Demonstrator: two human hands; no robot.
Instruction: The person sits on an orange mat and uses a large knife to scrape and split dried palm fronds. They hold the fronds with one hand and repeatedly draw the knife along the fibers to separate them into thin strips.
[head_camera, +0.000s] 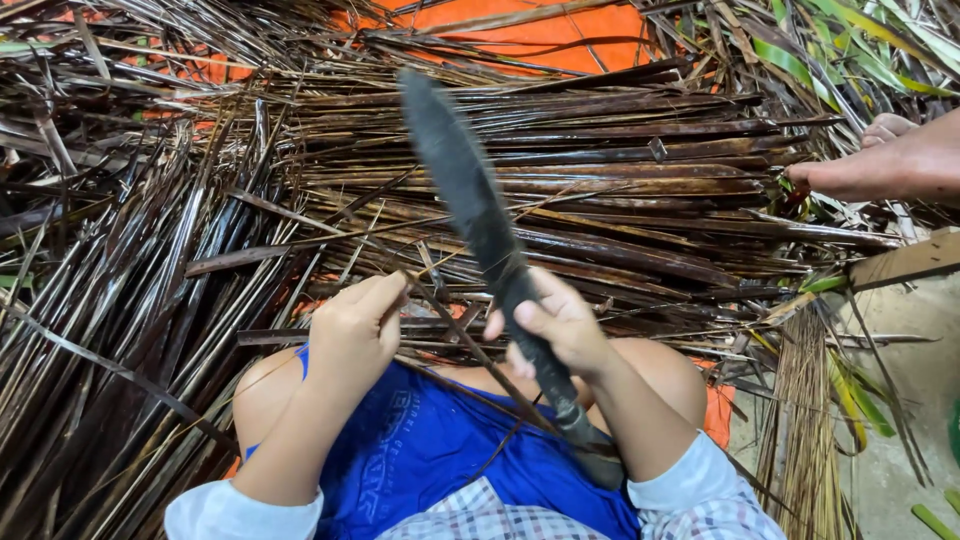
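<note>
My right hand (556, 322) grips a long dark knife (470, 200) by its lower blade, with the blade pointing up and away from me and the handle end resting near my lap. A thin brown leaf rib (470, 345) is pinched in my left hand (357, 328), and it runs diagonally across the knife and down over my blue shorts (440, 450). Both hands sit close together above my knees.
A thick pile of dark, wet palm leaf strips (560, 170) covers an orange sheet (540, 35) ahead and to the left. Another person's foot (880, 165) rests at the right edge. Green leaves (850, 45) lie top right, a wooden piece (905, 262) and bare ground at right.
</note>
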